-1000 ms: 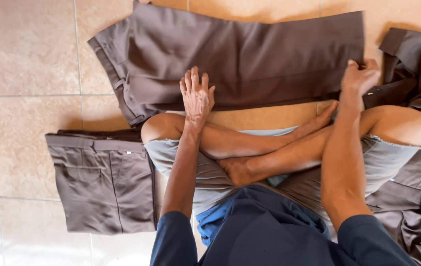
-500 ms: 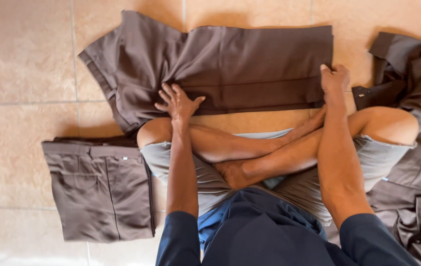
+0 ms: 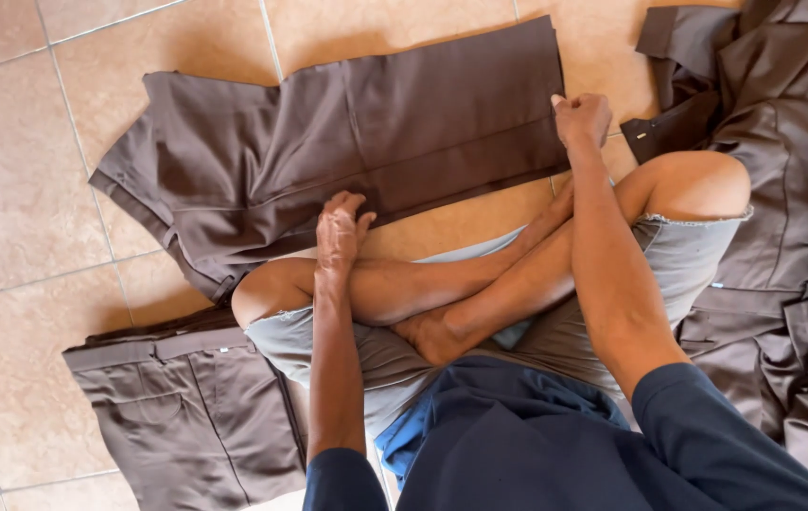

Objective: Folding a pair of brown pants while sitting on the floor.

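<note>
R hand [image 3: 582, 117] fisted on brown trousers [image 3: 357, 142] edge, arm straight; L hand [image 3: 340, 230] loose, flat

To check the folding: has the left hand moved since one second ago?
Yes. The left hand slid back toward the crossed legs, to the brown trousers' near edge.

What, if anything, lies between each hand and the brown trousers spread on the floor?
Nothing visible does. The right hand grips the trousers at their right edge, and the left hand rests at their near edge, above the left knee.
</note>
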